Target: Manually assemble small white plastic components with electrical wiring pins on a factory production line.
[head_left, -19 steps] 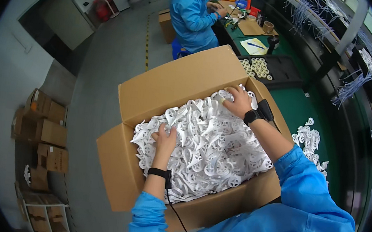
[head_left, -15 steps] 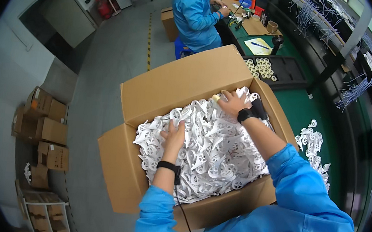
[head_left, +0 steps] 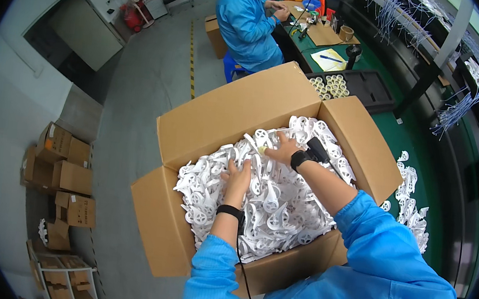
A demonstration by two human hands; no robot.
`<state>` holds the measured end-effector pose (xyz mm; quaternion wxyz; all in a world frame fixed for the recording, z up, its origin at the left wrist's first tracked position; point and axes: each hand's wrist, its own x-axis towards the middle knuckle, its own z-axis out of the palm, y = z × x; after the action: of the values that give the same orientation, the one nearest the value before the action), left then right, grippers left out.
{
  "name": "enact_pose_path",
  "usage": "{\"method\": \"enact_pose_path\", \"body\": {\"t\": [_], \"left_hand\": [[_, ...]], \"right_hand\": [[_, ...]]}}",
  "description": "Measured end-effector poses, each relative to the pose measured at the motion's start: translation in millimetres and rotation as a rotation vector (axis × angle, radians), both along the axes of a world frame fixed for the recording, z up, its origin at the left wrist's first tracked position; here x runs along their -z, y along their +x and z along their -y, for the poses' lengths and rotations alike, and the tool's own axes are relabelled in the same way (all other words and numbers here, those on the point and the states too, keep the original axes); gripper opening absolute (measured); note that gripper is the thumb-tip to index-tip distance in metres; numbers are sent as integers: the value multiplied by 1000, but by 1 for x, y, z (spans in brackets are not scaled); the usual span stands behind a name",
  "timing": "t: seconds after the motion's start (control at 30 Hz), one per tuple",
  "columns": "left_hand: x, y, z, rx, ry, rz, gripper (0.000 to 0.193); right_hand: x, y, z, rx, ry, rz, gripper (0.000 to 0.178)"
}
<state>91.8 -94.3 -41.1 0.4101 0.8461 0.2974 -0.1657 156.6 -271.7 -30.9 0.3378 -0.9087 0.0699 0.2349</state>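
Note:
An open cardboard box [head_left: 237, 112] in front of me is filled with small white plastic parts [head_left: 272, 202], each with a spoked ring and a curved tail. My left hand [head_left: 238, 180] rests on the left middle of the pile, fingers apart and gripping nothing visible. Toward the far right of the heap, my right hand [head_left: 284, 150] lies with fingers spread among the parts, a pale yellow cover on one fingertip. Some fingertips are hidden by the parts. Black bands circle both wrists; a dark block sits by the right one.
More white parts [head_left: 409, 196] lie on the green bench to the right. Beyond the box stands a black tray [head_left: 368, 88] with pale rings. A co-worker in blue [head_left: 249, 25] sits at the far bench. Cardboard boxes [head_left: 76, 179] are stacked at left.
My right hand has moved left and nearer across the pile. The left hand has shifted slightly right. Parts around both hands have been stirred, and the view has shifted a little.

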Motion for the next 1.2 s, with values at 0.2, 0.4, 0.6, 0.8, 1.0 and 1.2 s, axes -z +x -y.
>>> {"method": "enact_pose_path", "body": {"t": [0.2,0.4,0.6,0.8,1.0,1.2], "left_hand": [[-33,5,4,-136,-357,-13,88],[-21,-9,10,-192,-522,101,82],[-3,-26,15,-231,-839,388,65],[-42,-53,36,-179,-764,617,64],[-45,-62,46,-75,-453,667,67],[-122,-87,81,-50,-619,727,54]], "right_hand": [[5,-7,4,30,208,17,104],[14,-26,1,138,389,46,100],[-6,-57,-6,358,727,135,90],[-42,-90,6,322,803,202,83],[-61,-105,36,298,859,363,84],[-80,-120,46,276,927,458,84]]}}
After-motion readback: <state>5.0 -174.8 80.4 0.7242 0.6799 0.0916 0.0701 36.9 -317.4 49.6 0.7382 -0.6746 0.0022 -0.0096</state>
